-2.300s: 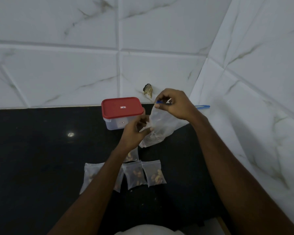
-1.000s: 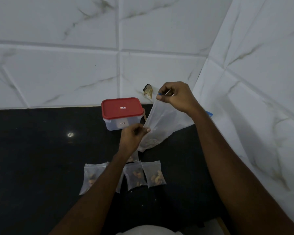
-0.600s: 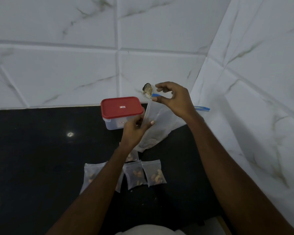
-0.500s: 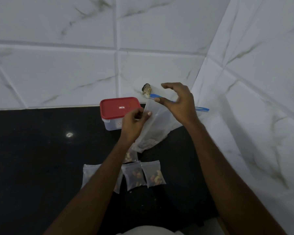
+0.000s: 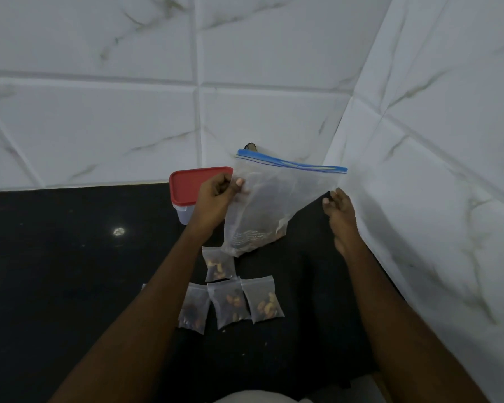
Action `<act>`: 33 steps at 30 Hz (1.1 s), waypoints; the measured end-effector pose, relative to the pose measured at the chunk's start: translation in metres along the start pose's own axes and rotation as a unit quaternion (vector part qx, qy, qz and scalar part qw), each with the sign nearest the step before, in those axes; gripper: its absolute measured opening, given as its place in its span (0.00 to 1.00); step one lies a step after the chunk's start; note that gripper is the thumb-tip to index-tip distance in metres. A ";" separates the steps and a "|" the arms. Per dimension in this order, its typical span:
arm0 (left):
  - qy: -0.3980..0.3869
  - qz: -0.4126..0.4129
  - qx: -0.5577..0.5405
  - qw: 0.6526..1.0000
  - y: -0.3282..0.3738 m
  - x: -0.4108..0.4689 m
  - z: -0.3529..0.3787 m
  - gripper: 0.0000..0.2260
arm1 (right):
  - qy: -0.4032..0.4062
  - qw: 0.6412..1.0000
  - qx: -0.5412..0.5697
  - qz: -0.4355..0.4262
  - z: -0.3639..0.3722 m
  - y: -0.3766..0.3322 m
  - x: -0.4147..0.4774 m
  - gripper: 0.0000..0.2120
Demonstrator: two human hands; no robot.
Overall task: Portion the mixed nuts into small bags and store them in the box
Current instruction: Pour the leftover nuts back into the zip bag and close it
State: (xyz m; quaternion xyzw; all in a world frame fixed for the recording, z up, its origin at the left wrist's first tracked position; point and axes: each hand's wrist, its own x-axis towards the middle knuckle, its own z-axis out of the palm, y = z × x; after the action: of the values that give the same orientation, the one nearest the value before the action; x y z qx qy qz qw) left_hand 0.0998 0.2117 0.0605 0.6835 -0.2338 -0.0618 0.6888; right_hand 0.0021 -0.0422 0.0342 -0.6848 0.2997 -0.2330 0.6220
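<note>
We see a big bag of thin, clear plastic, creased and faintly cloudy, with a smooth blue plastic zip strip along its top. The small bags are of the same soft, hazy plastic film. The box is frosted see-through plastic; its red lid looks smooth and dull. We find the black tabletop polished like stone, with a bright glint. The wall tiles are white, marble-veined and smooth.
</note>
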 end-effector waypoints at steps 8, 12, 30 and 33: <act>0.029 -0.029 -0.033 0.999 0.000 0.000 -0.013 0.07 | -0.130 0.991 -0.021 -0.002 0.001 -0.002 0.012 0.04; 0.077 -0.030 -0.034 0.996 -0.001 0.004 -0.021 0.11 | -0.087 0.994 0.067 -0.011 -0.012 -0.010 -0.003 0.08; -0.063 -0.129 0.055 0.988 -0.033 -0.040 -0.013 0.31 | -0.144 0.988 -0.063 -0.004 -0.048 0.036 -0.058 0.40; -0.086 -0.104 0.123 0.983 -0.039 -0.049 -0.011 0.26 | -0.110 0.986 -0.117 -0.046 -0.048 0.033 -0.065 0.45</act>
State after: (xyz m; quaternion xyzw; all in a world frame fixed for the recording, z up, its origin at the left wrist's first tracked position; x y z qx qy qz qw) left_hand 0.0698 0.2397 0.0116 0.7756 -0.2258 -0.1622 0.5667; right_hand -0.0820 -0.0324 0.0109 -0.7875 0.2223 -0.1480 0.5554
